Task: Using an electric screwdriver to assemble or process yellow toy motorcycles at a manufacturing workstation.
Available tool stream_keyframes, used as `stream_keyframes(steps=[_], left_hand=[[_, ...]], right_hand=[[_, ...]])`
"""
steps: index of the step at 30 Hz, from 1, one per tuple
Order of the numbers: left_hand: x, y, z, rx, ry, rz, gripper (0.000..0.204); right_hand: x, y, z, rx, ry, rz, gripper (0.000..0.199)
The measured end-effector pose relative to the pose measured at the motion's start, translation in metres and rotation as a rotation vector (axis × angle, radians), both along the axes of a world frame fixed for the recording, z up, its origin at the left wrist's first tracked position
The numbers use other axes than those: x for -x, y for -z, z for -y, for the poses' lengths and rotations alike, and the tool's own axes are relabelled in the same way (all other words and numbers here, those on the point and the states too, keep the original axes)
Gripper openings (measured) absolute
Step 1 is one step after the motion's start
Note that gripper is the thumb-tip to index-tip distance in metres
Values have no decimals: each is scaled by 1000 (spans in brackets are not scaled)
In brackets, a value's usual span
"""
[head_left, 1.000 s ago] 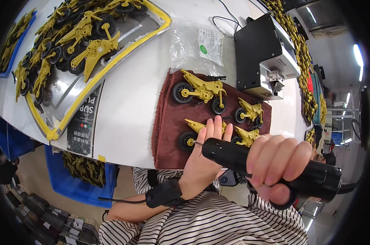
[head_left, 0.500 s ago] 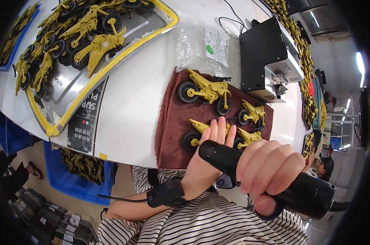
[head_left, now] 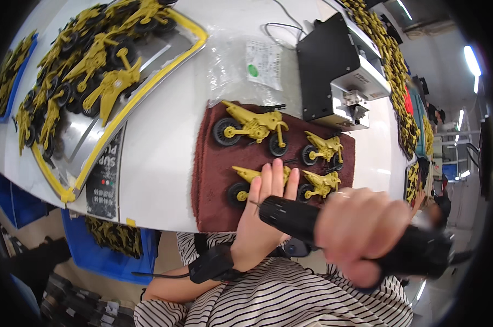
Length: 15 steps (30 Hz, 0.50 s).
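My right hand point(head_left: 360, 226), blurred by motion, is wrapped around a thick black electric screwdriver point(head_left: 290, 213). Its thin bit points left, just over my left hand point(head_left: 260, 223). That hand lies with fingers stretched out over a yellow toy motorcycle point(head_left: 246, 173) with black wheels, hiding much of it. The toy rests on a dark red cloth point(head_left: 211, 201). Behind it on the cloth lies a larger-looking toy motorcycle point(head_left: 254, 125). Two more stand to the right, one far point(head_left: 323, 147) and one near point(head_left: 321, 183).
A metal tray point(head_left: 80, 147) with yellow-taped rim holds piled toy motorcycles at left. A black box-shaped machine point(head_left: 331, 68) stands behind the cloth, beside a clear plastic bag point(head_left: 230, 68). Below the table edge sits a blue bin point(head_left: 102, 261) of yellow parts. Other people are at far right.
The whole view has shifted, so the table and its things sit farther left. My left hand stays on the same toy motorcycle; my right still grips the screwdriver, now blurred.
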<state>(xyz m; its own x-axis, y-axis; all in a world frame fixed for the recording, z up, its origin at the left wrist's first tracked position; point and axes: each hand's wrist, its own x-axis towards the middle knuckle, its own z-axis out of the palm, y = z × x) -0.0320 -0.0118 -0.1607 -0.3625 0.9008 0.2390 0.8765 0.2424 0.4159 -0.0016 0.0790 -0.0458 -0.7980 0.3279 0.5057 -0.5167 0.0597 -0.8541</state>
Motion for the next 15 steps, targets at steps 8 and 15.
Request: stream_keyframes(steps=[8, 15], left_hand=[[0, -18, -3, 85, 130, 100, 110], [0, -18, -2, 70, 119, 83, 110]], right_hand=[[-77, -47, -90, 28, 603, -284, 16], [-62, -32, -131, -21, 737, -253, 14]])
